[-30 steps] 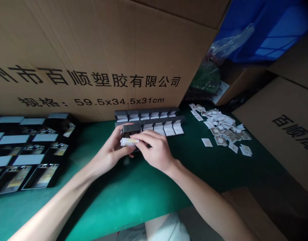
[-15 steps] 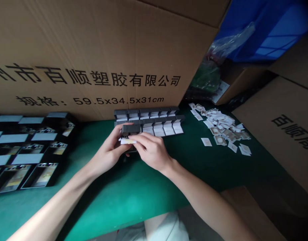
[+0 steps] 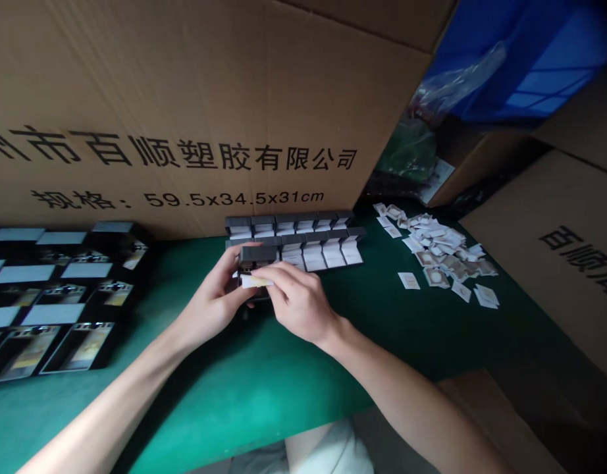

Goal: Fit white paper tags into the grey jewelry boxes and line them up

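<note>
My left hand (image 3: 219,288) is closed around a small dark box (image 3: 260,254) with its lid raised, held just above the green table. A small white card (image 3: 255,281) with a yellowish mark is pinched in my right hand (image 3: 303,299), tilted in front of the box's opening. The fingers hide most of the box's inside. Right behind the hands stand two rows of small open dark boxes (image 3: 316,237) with white linings. To the right lies a loose heap of small white cards (image 3: 434,240), a single card (image 3: 409,281) apart from it.
Stacked larger black boxes (image 3: 81,345) with pale panels fill the left of the green table (image 3: 224,401). A big printed cardboard carton (image 3: 195,85) walls off the back. Another carton (image 3: 555,263) stands at the right, a blue bin (image 3: 540,72) and clear plastic bags (image 3: 412,148) behind.
The card in my right hand has tilted slightly and shows a little more of its face. My left hand keeps the dark box in nearly the same place.
</note>
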Demonstrator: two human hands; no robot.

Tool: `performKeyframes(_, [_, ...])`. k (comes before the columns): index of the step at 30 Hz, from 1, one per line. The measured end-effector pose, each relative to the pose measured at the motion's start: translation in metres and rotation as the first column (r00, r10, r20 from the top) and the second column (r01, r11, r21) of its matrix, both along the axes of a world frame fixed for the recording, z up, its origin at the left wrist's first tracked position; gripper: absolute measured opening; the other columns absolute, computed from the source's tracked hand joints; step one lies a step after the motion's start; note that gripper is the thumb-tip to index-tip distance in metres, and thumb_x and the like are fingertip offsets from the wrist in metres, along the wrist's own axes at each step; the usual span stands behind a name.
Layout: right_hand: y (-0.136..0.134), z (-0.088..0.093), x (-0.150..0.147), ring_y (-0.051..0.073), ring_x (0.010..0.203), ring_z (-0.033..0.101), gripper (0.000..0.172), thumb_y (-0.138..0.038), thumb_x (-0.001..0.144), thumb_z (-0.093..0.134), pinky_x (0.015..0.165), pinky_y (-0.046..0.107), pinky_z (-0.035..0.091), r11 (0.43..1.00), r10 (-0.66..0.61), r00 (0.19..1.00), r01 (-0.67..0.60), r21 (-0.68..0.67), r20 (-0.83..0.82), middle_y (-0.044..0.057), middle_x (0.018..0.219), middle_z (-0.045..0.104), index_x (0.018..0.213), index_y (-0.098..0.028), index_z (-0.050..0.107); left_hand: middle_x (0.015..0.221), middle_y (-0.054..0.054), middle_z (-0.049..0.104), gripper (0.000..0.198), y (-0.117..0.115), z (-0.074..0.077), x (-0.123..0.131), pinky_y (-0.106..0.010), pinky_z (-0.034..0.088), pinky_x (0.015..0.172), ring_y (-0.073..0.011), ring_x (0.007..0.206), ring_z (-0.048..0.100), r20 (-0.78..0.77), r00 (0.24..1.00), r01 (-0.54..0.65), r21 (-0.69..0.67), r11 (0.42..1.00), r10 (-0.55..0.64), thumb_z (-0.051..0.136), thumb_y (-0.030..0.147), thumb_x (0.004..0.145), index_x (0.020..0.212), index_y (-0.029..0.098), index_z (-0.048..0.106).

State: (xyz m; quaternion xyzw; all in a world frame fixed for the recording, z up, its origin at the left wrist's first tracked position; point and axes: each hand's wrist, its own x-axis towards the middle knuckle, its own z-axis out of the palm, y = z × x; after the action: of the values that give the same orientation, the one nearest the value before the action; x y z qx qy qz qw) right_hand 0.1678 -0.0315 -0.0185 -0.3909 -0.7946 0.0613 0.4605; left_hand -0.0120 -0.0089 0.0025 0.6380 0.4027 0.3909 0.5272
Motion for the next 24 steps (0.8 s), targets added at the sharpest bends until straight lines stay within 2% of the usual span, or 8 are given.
performKeyframes(4, [-0.0002,0.001,-0.0005,0.015,0.097,0.077,0.028,-0.013,0.105,0.046,0.088,0.025,0.064,1.0,-0.005,1.0,0.005,-0.003,0.012,0.007,0.108,0.079,0.115,-0.019,0.072,0.118,-0.006,0.066,0.055,-0.0011,-0.0006,-0.0003,-0.027,0.06,0.075,-0.0214,0.096,0.065,0.001,1.0,0.006,-0.004,1.0,-0.006,0.073,0.037,0.087,0.137,0.024,0.053])
performKeyframes(8, [0.0006,-0.0012,-0.0024,0.016,0.094,0.077,0.026,-0.013,0.105,0.048,0.081,0.025,0.063,1.0,-0.008,1.0,0.008,0.025,0.021,0.007,0.106,0.08,0.114,-0.017,0.072,0.114,-0.006,0.065,0.054,-0.0018,-0.0017,0.0001,-0.026,0.059,0.07,-0.019,0.089,0.065,-0.021,1.0,-0.001,-0.006,1.0,0.001,0.07,0.032,0.088,0.138,0.023,0.052])
performKeyframes(17, [0.0007,-0.0035,-0.0052,0.015,0.085,0.078,0.024,-0.009,0.101,0.052,0.074,0.025,0.063,0.995,-0.017,1.0,0.017,0.096,0.004,0.004,0.102,0.081,0.111,-0.017,0.072,0.105,-0.002,0.07,0.047,-0.0001,-0.003,0.0005,-0.025,0.058,0.07,-0.0171,0.083,0.066,-0.047,0.998,-0.029,0.043,0.999,0.031,0.063,0.02,0.084,0.131,0.023,0.057])
performKeyframes(24, [0.0002,-0.0004,-0.0046,0.014,0.095,0.077,0.016,-0.016,0.102,0.06,0.084,0.022,0.064,0.985,-0.028,1.0,0.028,0.173,-0.003,0.006,0.107,0.08,0.112,-0.018,0.073,0.104,-0.001,0.068,0.045,-0.0021,0.0002,0.0021,-0.023,0.057,0.062,-0.0162,0.079,0.064,-0.014,0.995,-0.102,0.006,0.995,0.102,0.067,0.022,0.082,0.126,0.023,0.059])
